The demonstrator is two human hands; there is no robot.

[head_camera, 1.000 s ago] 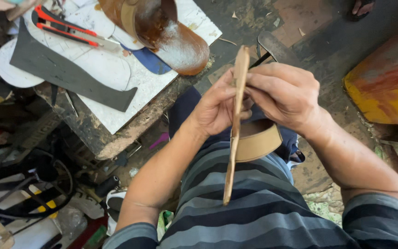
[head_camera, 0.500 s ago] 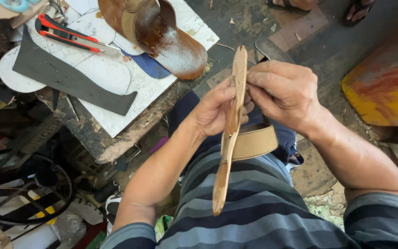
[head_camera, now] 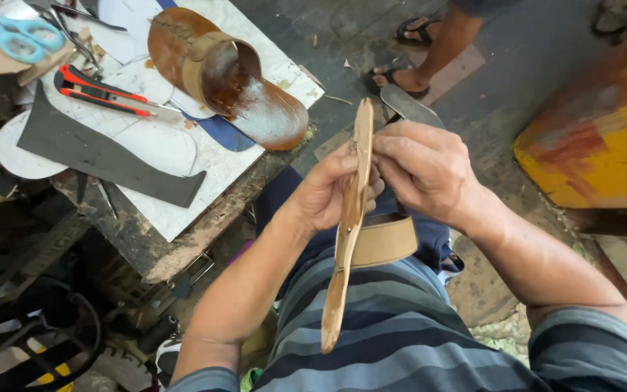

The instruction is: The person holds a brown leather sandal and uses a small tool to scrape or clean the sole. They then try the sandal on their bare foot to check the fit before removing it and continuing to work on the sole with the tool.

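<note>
1. Since a moment ago, both hands have kept their hold on the sandal sole [head_camera: 348, 232], which now tilts slightly more, its lower end nearer the striped shirt [head_camera: 415, 341].
2. Left hand [head_camera: 332, 190]: fingers closed round the sole's edge.
3. Right hand [head_camera: 422, 168]: fingers pinched on the sole, a blade [head_camera: 409, 107] jutting out beyond them.
4. A tan strap [head_camera: 382, 241] hangs off the sole, above the lap.
5. On the bench [head_camera: 183, 210] lie a finished brown sandal [head_camera: 226, 72], a red utility knife [head_camera: 103, 93] and blue scissors [head_camera: 19, 38].
</note>
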